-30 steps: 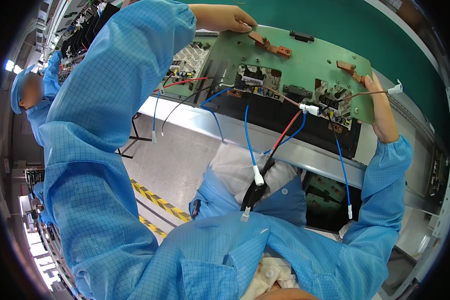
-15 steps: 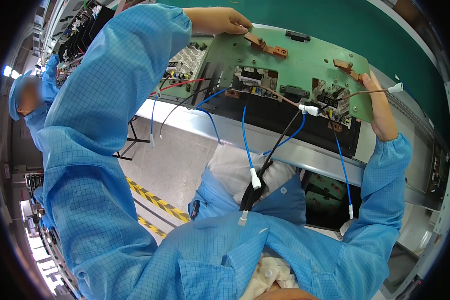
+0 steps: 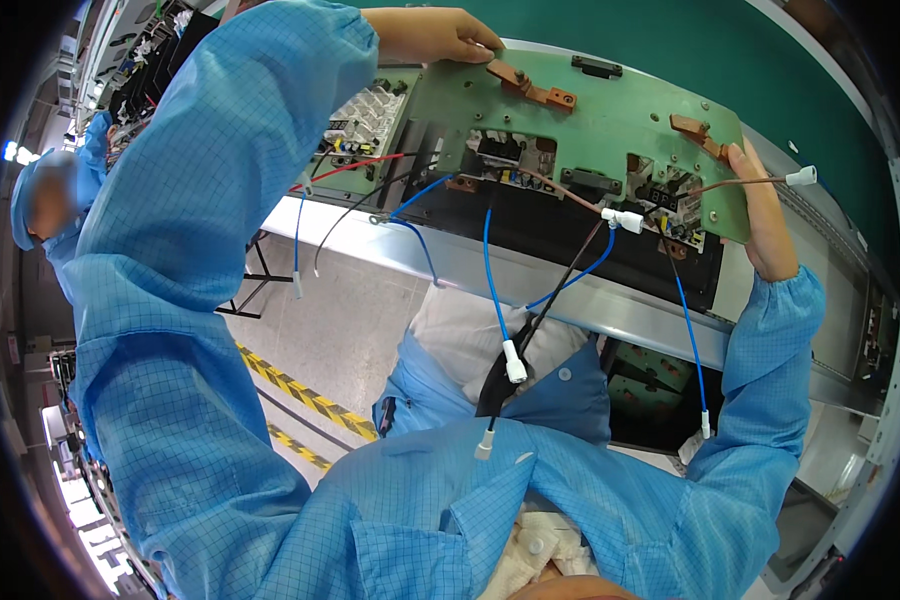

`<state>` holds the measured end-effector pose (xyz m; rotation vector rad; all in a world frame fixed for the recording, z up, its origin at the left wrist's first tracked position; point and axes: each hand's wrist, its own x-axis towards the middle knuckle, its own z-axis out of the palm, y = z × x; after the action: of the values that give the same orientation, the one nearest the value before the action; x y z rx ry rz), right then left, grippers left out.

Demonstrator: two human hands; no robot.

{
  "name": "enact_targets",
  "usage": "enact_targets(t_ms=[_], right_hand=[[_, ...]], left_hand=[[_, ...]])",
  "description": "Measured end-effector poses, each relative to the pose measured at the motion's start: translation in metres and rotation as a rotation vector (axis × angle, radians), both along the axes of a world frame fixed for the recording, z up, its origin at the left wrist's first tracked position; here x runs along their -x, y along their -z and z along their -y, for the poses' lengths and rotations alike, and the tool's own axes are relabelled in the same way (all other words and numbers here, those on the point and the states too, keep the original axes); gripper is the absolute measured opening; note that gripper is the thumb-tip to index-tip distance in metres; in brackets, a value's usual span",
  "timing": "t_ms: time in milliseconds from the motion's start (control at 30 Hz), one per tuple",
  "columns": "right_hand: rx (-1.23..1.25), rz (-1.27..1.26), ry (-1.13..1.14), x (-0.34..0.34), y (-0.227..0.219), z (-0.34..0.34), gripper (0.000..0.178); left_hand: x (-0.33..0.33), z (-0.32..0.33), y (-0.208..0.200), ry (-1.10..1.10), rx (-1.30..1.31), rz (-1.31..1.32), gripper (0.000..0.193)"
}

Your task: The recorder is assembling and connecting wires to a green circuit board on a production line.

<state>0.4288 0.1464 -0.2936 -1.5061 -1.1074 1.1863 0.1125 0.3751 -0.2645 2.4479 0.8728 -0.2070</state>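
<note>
A wide green fixture plate (image 3: 620, 120) with cut-outs lies across the work line in front of me. My left hand (image 3: 445, 37) is closed on its far left edge, thumb near a brown swivel clip (image 3: 532, 88). At the right edge my right hand (image 3: 766, 215) grips the plate, its fingertips beside another brown clip (image 3: 700, 134). Circuit boards (image 3: 665, 203) show through the cut-outs. Blue, brown and black wires with white connectors (image 3: 622, 220) come out of them, and several hang over the near edge. Under the plate's near side is a black base (image 3: 570, 250).
A second green fixture with a white-and-yellow circuit board (image 3: 365, 120) stands to the left. A metal rail (image 3: 360, 228) runs along the near side, and a green belt surface (image 3: 690, 45) lies beyond. A co-worker in blue (image 3: 55, 205) is at far left. Yellow-black tape (image 3: 305, 388) marks the floor.
Both hands keep their hold on the plate, which has barely moved. The view has shifted slightly, and the hanging wires have swung a little.
</note>
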Motion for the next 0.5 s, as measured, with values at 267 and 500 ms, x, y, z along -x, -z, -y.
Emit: enact_targets(t_ms=[267, 500], right_hand=[[-0.058, -0.011, 0.093, -0.006, 0.023, -0.001, 0.049], [-0.039, -0.005, -0.014, 0.006, 0.004, 0.019, 0.050]], left_hand=[[0.007, 0.018, -0.021, -0.015, -0.001, -0.073, 0.037], [0.010, 0.036, -0.026, -0.062, 0.000, -0.080, 0.036]])
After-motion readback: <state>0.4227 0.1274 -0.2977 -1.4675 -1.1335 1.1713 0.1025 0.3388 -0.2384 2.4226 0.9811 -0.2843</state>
